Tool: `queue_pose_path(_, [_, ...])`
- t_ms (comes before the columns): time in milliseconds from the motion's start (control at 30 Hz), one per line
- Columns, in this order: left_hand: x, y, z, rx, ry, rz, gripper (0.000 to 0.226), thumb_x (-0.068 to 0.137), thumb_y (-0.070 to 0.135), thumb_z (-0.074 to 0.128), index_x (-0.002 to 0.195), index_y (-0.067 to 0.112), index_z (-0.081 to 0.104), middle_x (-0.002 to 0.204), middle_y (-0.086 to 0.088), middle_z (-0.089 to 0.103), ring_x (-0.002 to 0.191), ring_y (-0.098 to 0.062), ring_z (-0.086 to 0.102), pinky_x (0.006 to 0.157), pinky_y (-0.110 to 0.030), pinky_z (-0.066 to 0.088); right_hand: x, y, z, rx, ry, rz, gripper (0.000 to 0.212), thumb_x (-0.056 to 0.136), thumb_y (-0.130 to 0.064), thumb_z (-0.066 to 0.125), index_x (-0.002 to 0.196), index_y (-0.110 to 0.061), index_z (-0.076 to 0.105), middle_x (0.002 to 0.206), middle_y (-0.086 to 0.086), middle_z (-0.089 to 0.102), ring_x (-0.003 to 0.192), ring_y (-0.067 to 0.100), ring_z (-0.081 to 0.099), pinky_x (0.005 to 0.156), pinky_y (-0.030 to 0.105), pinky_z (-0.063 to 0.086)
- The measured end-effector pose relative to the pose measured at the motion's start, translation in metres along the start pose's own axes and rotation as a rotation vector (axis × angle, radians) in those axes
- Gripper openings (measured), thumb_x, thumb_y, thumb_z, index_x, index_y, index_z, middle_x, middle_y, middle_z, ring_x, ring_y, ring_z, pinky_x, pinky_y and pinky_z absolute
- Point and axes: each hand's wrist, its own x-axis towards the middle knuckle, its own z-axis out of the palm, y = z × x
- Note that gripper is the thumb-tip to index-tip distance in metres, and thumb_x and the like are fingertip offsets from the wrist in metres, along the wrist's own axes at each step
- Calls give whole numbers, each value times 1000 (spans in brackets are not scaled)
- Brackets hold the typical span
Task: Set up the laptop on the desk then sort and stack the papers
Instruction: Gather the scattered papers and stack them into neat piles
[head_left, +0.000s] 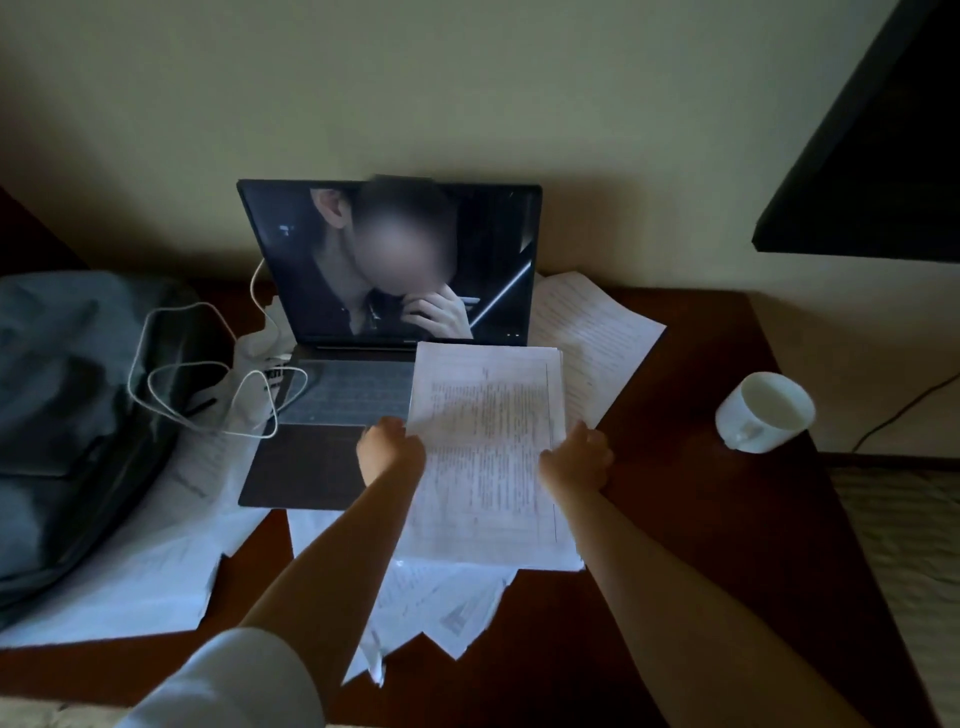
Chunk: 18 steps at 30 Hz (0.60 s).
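It looked like a bedroom or hotel room used as a study — a dark wooden counter (701, 519) pushed against a bare cream wall (467, 104), an open laptop (384, 322), loose papers (592, 322), a grey backpack (67, 405), a white mug (763, 410) — and dim light.

laptop (363, 332): dark, lid open and upright, screen lit with a dim picture; sits at back of surface (675, 467) near wall; keyboard pale, right part hidden by stack.
stack (488, 447): white printed sheets, edges roughly squared, long axis front to back; far end overlaps laptop's right side; gripped at both side edges, one hand each.
loose papers, front (441, 608): white, fanned, overlapping, under stack, near front edge.
loose papers, right (597, 332): skewed sheets behind and beside laptop.
loose papers, left (156, 561): sheets partly under laptop.
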Motion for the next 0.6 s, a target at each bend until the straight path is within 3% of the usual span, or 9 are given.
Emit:
queue_pose_path(133, [0,1,0,27,-69,8,21,83,-3,47,89,3,66,88,-11,66,81,-26,64,69,-32,53,3,-1,-1,50,-75,17,37,87,-16,54,123,-11,55,125,12,48,113,30,51,87,42,55])
queue_pose_path(333, [-15,-9,-3,47,1,41,23,81,-3,47,85,6,67,90,-10,67,79,-24,61,71,-32,53,-5,10,-12,249,10,91,46,91,-8,47,136,-4,42,135,15,39,117,34,51,90,42,53])
queue_pose_path(467, [-39,-34,-4,15,89,-26,27,86,0,52,107,7,66,111,-12,63,100,-28,61,90,-39,54,-23,26,-15,297,92,108,37,92,-8,48,129,-3,47,130,16,46,110,34,56,83,39,53])
queue_pose_path(600, [-81,-65,0,73,69,-43,25,86,5,59,110,12,64,114,-7,62,98,-22,59,87,-33,54,-45,43,-20,280,105,84,31,90,-6,50,121,0,50,124,17,54,107,34,59,81,40,54])
